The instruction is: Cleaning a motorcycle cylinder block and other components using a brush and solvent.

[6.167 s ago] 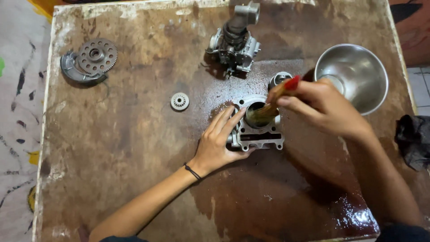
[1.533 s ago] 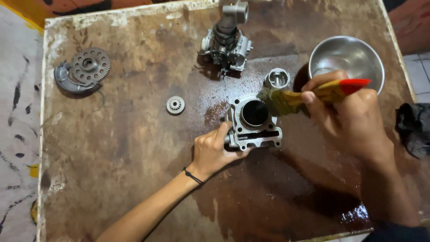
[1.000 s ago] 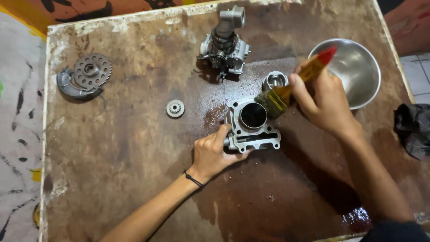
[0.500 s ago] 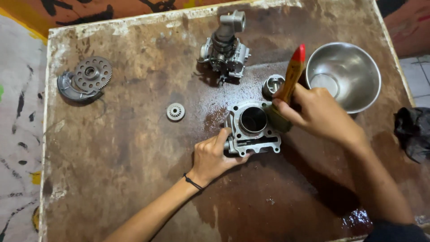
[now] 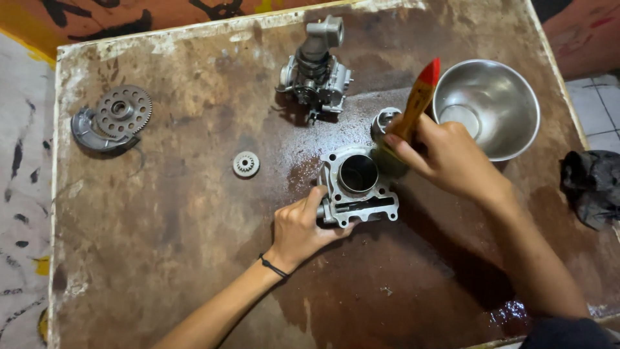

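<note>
Far out to the left of both hands, near the desk's [image 5: 161, 258] left edge, a toothed gear plate [image 5: 123, 110] lay on a curved grey metal piece [image 5: 90, 132]. Closer in, but still apart and up-left of the left hand, a small gear [image 5: 245, 164] sat alone on the stained brown top.

The left hand [image 5: 300, 226] rested at the near-left corner of the grey engine cylinder block [image 5: 358, 187], its grip closed on the block's lower edge with the thumb up along the left side and the fingers tucked beneath the flange. A dark band circled the wrist. The block lay flat, its round bore facing up, directly between the two hands on a wet patch of the desk.

Above that grip, well apart toward the far edge, a carburettor-like assembly [image 5: 316, 71] stood upright.

The right hand [image 5: 445, 158] had its grip clenched around a brush with a yellow handle and red tip [image 5: 420, 97], the handle tilted up and away, the dark bristle end pressed at the block's upper-right side. Just behind the brush, partly hidden, sat a small metal cylinder [image 5: 384, 121]. Just beyond the right hand stood a steel bowl [image 5: 504, 97], and further right, at the desk's edge, a dark rag [image 5: 591, 184].
</note>
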